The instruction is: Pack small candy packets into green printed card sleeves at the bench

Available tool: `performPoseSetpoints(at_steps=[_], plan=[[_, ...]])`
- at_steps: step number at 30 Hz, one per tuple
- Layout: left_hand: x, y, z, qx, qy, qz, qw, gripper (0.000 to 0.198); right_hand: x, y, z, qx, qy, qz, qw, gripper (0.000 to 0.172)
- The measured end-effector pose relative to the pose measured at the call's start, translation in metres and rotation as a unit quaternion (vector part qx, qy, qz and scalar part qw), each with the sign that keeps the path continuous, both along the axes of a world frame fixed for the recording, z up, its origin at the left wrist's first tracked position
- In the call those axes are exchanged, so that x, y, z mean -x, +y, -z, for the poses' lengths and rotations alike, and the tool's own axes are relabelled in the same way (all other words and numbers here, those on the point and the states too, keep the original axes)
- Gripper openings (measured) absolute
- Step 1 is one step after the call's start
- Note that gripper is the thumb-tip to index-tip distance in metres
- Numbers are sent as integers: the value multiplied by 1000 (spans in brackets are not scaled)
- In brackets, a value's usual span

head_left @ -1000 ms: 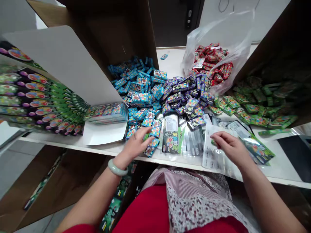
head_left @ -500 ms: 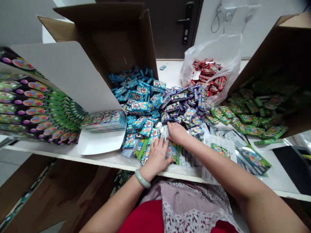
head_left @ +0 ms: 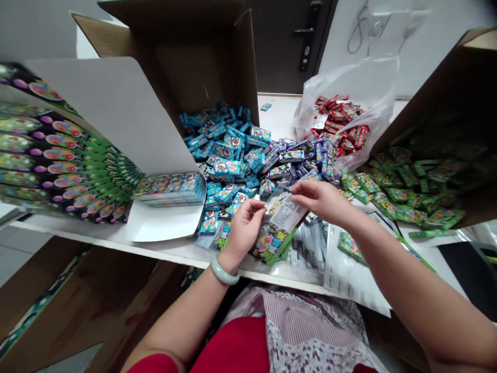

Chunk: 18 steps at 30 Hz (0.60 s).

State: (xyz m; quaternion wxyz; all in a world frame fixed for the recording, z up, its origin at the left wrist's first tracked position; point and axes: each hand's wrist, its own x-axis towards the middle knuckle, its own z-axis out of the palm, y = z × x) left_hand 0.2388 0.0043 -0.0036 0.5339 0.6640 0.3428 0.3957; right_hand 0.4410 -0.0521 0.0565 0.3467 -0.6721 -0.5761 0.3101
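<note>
Between my hands, at the table's near edge, is a printed plastic pouch (head_left: 285,215) with a clear top and a black and green lower part. My left hand (head_left: 244,228), with a pale green bangle (head_left: 224,271) at the wrist, pinches its upper left edge. At the upper right corner, my right hand (head_left: 316,199) closes thumb and fingers on the same pouch. Just beyond lie heaps of small blue packets (head_left: 229,150) and purple packets (head_left: 291,155). What is inside the pouch I cannot tell.
An open cardboard box (head_left: 194,67) stands behind the blue heap. Left is a white display carton (head_left: 166,223) holding stacked packets. A clear bag of red packets (head_left: 341,124) sits at the back; green packets (head_left: 404,197) spill from a box (head_left: 458,103) on the right.
My hands, lying flat and low among the packets before, have lifted and now pinch the pouch's upper edges. The right hand moved rightward. The view has shifted slightly.
</note>
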Motion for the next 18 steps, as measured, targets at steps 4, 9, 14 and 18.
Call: performPoseSetpoints(at_steps=[4, 9, 14, 18], plan=[[2, -6, -17, -148, 58, 59, 986, 24, -3, -20, 8, 93, 210, -52, 972, 26], [2, -18, -28, -383, 227, 97, 890, 38, 1, -33, 20, 41, 319, 0, 947, 34], [-2, -17, -24, -392, 249, 112, 878, 31, 10, -38, 14, -15, 241, -5, 971, 30], [7, -11, -16, -228, 168, 53, 957, 29, 29, -59, 8, -142, -28, 153, 978, 41]])
